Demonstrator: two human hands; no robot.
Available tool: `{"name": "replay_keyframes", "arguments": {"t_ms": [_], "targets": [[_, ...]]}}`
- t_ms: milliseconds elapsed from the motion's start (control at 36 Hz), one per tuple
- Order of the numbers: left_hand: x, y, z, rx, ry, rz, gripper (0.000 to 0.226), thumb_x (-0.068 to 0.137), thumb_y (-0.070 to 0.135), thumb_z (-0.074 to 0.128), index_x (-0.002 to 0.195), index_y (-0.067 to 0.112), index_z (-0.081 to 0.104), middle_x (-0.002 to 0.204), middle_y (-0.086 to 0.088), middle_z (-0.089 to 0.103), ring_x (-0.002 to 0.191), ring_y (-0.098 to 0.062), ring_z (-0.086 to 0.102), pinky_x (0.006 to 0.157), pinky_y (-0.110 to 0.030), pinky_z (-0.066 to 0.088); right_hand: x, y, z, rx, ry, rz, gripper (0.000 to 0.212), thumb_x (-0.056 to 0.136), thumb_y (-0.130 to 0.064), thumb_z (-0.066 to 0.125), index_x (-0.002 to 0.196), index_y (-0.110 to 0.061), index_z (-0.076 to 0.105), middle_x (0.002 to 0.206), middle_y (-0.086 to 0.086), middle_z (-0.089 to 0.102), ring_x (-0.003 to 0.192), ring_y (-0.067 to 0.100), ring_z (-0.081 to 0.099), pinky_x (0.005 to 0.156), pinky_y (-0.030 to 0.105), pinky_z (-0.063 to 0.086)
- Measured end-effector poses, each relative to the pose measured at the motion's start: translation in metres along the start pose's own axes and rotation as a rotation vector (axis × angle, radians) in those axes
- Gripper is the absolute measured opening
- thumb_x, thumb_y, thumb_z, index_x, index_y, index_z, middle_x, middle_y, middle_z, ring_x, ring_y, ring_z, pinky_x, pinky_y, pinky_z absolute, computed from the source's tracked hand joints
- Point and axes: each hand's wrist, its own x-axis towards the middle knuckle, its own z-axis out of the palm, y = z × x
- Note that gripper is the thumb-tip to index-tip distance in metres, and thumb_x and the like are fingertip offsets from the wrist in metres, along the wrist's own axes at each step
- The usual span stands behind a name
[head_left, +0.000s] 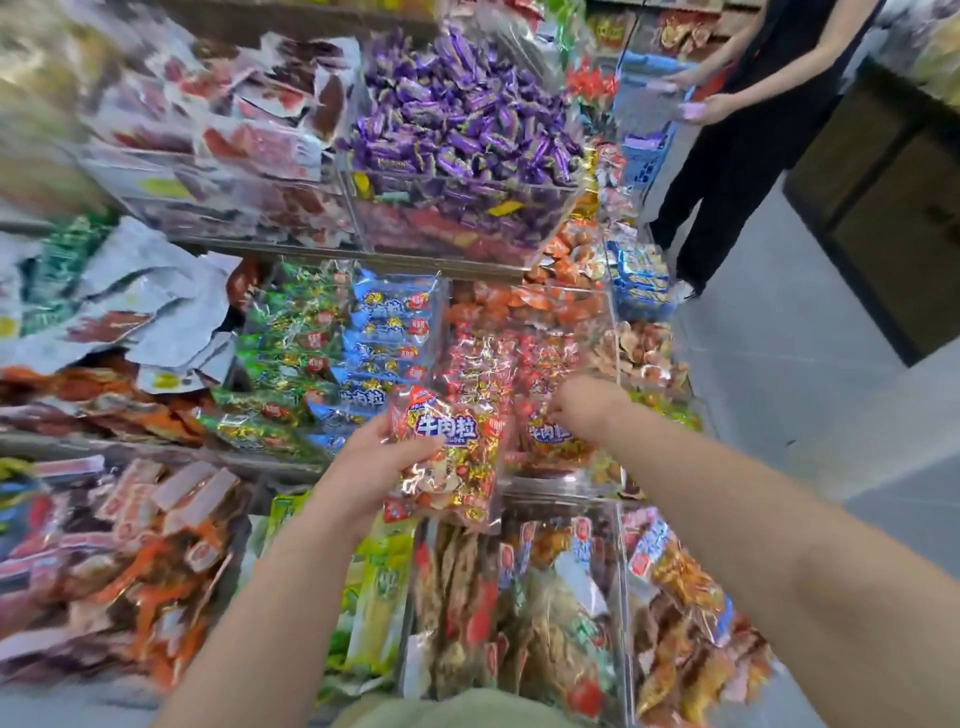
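My left hand (371, 467) grips a clear bag of red and gold wrapped snacks (447, 457) with a blue and white label, held upright in front of the shelves. My right hand (584, 410) reaches down into the bin of red snack bags (498, 364) on the middle shelf. Its fingers curl onto another bag with the same label (550, 439); the fingertips are hidden behind the hand. The two bags are a short gap apart.
Tiered shelves hold clear bins: purple candies (457, 119) up top, green bags (291, 332) and blue bags (389, 332) mid-level, dried snacks (519, 597) below. A person in black (753, 135) stands at the right by a blue basket (649, 150). Grey floor (779, 374) lies right.
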Motion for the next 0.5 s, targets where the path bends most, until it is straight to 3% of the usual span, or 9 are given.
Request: {"name": "replay_keyframes", "arguments": {"t_ms": [56,139,222,306,389,500], "targets": [[0.006,0.005,0.004,-0.010,0.008,-0.007,0.023,0.080,0.008,0.074,0.097,0.019,0.062,0.077,0.006,0.076,0.067,-0.008,0.072,0.046,-0.016,0.050,0.010,-0.001,0.021,-0.009,-0.084,-0.012,0.031,0.092,-0.006,0.047,0.117,-0.014,0.064,0.118,0.008,0.063,0.103,0.025,0.061,0.083,0.032,0.050],[0.013,0.011,0.009,0.001,0.034,-0.018,0.029,0.079,0.010,0.075,0.106,0.016,0.064,0.087,-0.001,0.076,0.080,-0.019,0.072,0.062,-0.029,0.055,0.017,0.000,0.047,0.049,-0.082,-0.043,0.048,0.087,0.005,0.044,0.129,-0.016,0.053,0.129,0.010,0.054,0.111,0.026,0.057,0.094,0.037,0.049],[0.021,0.011,0.013,-0.019,0.067,-0.023,0.025,0.079,0.010,0.074,0.101,0.015,0.066,0.087,-0.005,0.076,0.081,-0.025,0.070,0.066,-0.036,0.055,0.020,0.001,0.066,0.003,0.001,-0.044,0.047,0.087,-0.016,0.049,0.133,-0.015,0.040,0.139,0.013,0.038,0.128,0.032,0.035,0.106,0.046,0.032],[0.024,0.010,0.018,-0.053,0.095,-0.046,0.024,0.079,0.010,0.074,0.101,0.015,0.066,0.089,-0.008,0.076,0.080,-0.026,0.071,0.066,-0.037,0.055,0.026,0.002,0.079,-0.071,-0.081,-0.061,0.086,0.087,-0.039,0.053,0.150,-0.018,-0.001,0.157,0.012,-0.011,0.144,0.036,-0.011,0.114,0.052,0.000],[0.024,0.009,0.025,-0.057,0.122,-0.057,0.026,0.079,0.012,0.074,0.103,0.017,0.065,0.089,-0.006,0.076,0.080,-0.024,0.071,0.065,-0.035,0.054,0.037,0.004,0.084,-0.186,-0.063,-0.084,0.099,0.089,-0.031,0.052,0.142,-0.020,-0.031,0.152,0.015,-0.030,0.139,0.037,-0.027,0.111,0.056,-0.012],[0.020,0.007,0.030,-0.037,0.172,-0.052,0.023,0.079,0.013,0.074,0.099,0.019,0.065,0.082,0.000,0.076,0.072,-0.015,0.071,0.061,-0.031,0.051,0.047,0.004,0.089,-0.248,-0.019,-0.121,0.106,0.084,-0.009,0.052,0.130,-0.016,-0.043,0.150,0.020,-0.030,0.138,0.041,-0.026,0.114,0.058,-0.003]]}}
